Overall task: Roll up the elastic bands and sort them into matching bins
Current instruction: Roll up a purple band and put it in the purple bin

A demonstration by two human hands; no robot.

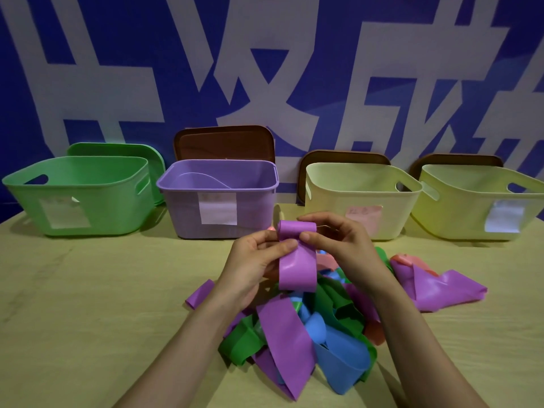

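A purple elastic band (296, 260) is held up above the table, its top end wound into a small roll. My left hand (256, 260) pinches the band at its left edge, and my right hand (332, 240) pinches the roll from the right. The band's loose tail hangs down onto a heap of purple, green, blue and pink bands (312, 328). Behind stand a green bin (79, 213), a purple bin (217, 213) and two pale yellow bins (362, 184) (471, 219), each with a paper label.
Lids lean on the blue wall behind the bins: a green lid (117, 150) and a brown lid (223, 142) among them. Another purple band (441, 287) lies spread to the right of the heap. The tabletop (103, 304) is light wood.
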